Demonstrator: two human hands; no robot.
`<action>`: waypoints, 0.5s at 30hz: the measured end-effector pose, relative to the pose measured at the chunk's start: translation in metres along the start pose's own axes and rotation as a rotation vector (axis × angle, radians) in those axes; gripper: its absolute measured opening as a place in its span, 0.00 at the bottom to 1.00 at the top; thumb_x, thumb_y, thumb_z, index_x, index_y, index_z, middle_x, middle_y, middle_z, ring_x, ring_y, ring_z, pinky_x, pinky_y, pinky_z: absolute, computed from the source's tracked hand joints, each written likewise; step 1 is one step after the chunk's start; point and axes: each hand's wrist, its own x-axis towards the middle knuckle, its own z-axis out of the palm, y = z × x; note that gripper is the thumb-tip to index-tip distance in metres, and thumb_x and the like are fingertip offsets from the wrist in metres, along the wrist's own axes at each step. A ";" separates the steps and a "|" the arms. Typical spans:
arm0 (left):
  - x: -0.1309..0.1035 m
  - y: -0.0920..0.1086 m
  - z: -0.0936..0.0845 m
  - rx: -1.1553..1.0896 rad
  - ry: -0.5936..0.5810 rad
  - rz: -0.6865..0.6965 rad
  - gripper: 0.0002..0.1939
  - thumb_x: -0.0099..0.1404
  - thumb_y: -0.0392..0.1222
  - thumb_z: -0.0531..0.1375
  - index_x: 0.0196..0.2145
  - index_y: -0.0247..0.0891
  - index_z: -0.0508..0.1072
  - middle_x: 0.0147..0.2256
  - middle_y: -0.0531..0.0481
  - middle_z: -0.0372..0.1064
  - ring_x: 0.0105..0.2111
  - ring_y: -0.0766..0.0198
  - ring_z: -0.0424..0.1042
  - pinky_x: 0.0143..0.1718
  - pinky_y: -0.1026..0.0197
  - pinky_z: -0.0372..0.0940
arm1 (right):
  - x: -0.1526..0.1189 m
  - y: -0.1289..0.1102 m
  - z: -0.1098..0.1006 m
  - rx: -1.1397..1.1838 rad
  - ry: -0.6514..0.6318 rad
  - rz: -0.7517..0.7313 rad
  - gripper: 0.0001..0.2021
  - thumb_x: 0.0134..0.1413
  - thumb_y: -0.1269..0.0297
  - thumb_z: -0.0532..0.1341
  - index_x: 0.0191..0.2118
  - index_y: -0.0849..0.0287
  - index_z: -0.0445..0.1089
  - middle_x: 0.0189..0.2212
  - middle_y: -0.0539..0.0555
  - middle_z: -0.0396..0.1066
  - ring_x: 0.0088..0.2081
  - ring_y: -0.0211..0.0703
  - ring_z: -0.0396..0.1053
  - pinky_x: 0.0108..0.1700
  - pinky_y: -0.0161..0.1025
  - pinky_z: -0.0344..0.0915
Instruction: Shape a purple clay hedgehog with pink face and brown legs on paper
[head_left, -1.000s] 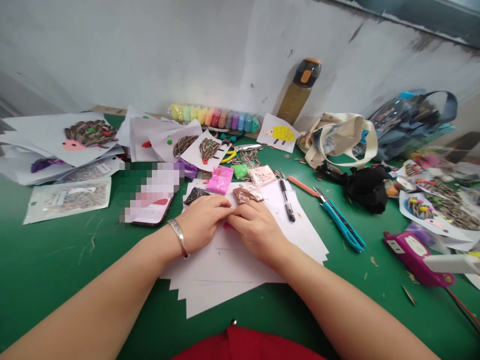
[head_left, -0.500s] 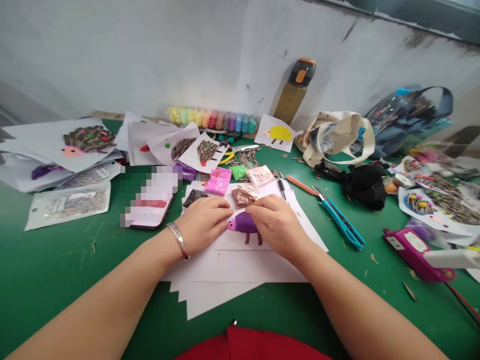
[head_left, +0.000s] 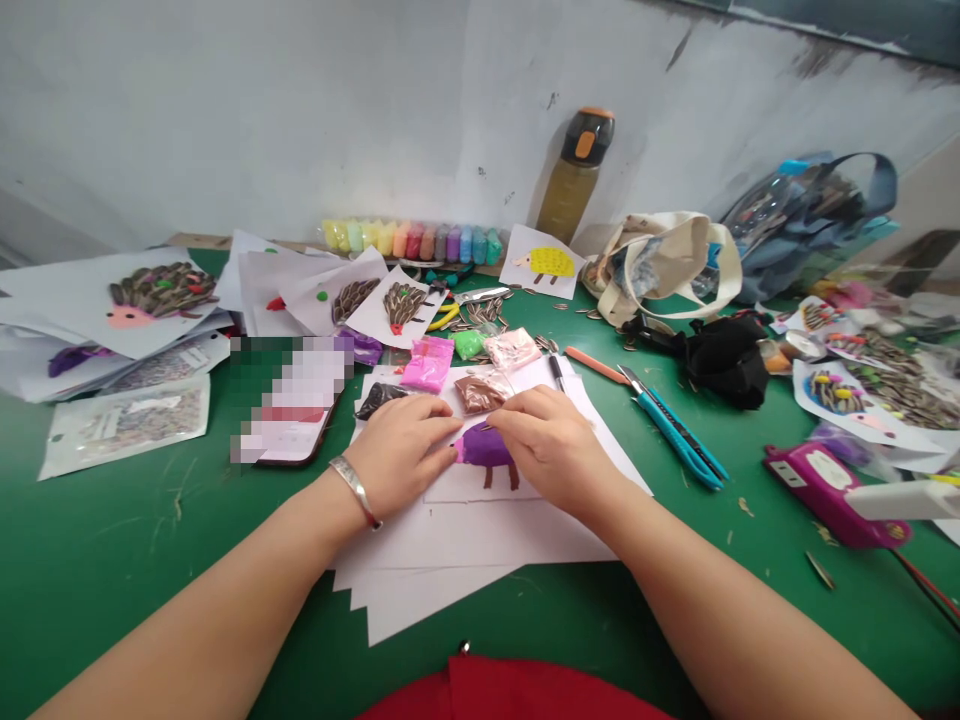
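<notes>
A purple clay hedgehog [head_left: 484, 445] with a pink snout and brown legs lies on a sheet of white paper [head_left: 480, 535]. My left hand [head_left: 405, 450] rests on the paper by the snout, its fingers stretched out and holding nothing. Over the hedgehog's back, my right hand [head_left: 551, 440] pinches a small sunflower seed [head_left: 488, 427] between thumb and forefinger; its fingers hide much of it and the hedgehog's rear. Just beyond the hands are packets of brown clay [head_left: 481, 392], black clay [head_left: 381, 398] and pink clay [head_left: 427, 364].
Loose sunflower seeds [head_left: 487, 312] are scattered behind the clay packets. To the right lie a blue utility knife [head_left: 679, 430] and a magenta glue gun [head_left: 817, 495]. A phone [head_left: 300, 410] and stacked hedgehog pictures [head_left: 82, 290] are at left. A bottle [head_left: 574, 175] stands by the wall.
The view has shifted slightly. Both hands keep nearly the same places on the paper, the right still pinching at the hedgehog's back.
</notes>
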 end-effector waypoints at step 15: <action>0.001 -0.001 0.003 0.048 0.035 -0.007 0.15 0.68 0.43 0.56 0.47 0.36 0.76 0.46 0.41 0.72 0.47 0.50 0.69 0.51 0.45 0.64 | 0.002 0.003 0.001 -0.016 0.015 -0.024 0.14 0.62 0.74 0.53 0.33 0.59 0.75 0.31 0.55 0.73 0.33 0.42 0.64 0.37 0.40 0.59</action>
